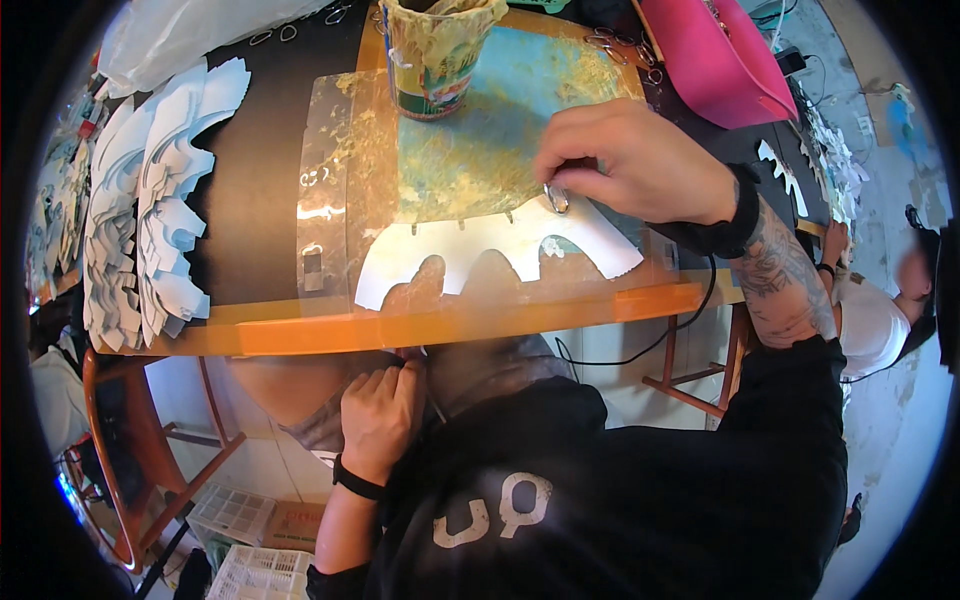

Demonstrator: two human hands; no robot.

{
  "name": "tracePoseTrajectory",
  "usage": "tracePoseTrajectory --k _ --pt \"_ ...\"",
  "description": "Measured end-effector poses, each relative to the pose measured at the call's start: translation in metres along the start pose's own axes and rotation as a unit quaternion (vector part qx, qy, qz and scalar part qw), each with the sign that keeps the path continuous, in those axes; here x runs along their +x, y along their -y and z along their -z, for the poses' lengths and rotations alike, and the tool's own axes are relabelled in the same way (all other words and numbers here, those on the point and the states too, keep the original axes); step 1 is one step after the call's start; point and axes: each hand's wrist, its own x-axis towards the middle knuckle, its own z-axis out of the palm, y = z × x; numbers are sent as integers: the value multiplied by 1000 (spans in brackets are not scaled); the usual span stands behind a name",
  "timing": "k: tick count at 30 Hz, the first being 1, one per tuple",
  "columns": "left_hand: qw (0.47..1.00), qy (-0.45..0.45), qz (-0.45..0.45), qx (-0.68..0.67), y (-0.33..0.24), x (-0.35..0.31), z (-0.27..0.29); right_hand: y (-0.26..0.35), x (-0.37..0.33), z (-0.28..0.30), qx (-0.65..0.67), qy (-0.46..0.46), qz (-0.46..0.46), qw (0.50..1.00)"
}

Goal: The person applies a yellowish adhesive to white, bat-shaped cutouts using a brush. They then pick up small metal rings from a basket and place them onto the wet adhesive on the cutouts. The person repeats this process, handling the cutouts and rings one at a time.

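Observation:
A white piece [470, 250] with a scalloped, arched lower edge lies flat near the table's front edge. At its upper right edge, my right hand [625, 160] pinches a small shiny metal loop [556, 199], which touches or hovers just over the piece; I cannot tell which. Small dark notches or marks show along the upper edge. Below the table edge, in front of my body, my left hand [380, 415] is closed, fingers curled under. Whatever it may hold is hidden. Beneath the white piece lies a glue-stained, pale blue-green work surface [440, 165].
A glue-crusted tub [432, 75] stands behind the white piece. Stacked white scalloped pieces [175, 210] fill the left side, beside a plastic bag [200, 40]. At back right sit a pink bag [715, 60] and metal loops [630, 50]. Another person [880, 310] is at right.

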Motion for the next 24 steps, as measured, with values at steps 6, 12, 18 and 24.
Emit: tracePoseTrajectory --k 6,12,18,24 --pt "1000 23 -5 -1 2 2 -2 4 1 9 9 7 -24 1000" --pt "1000 29 -3 -3 3 3 -2 -2 -2 6 -19 2 -23 1000" --pt "999 8 26 -42 9 3 1 15 -52 5 -149 23 12 988" --pt "997 -4 64 -50 15 9 -2 35 -66 -12 -222 57 -37 973"
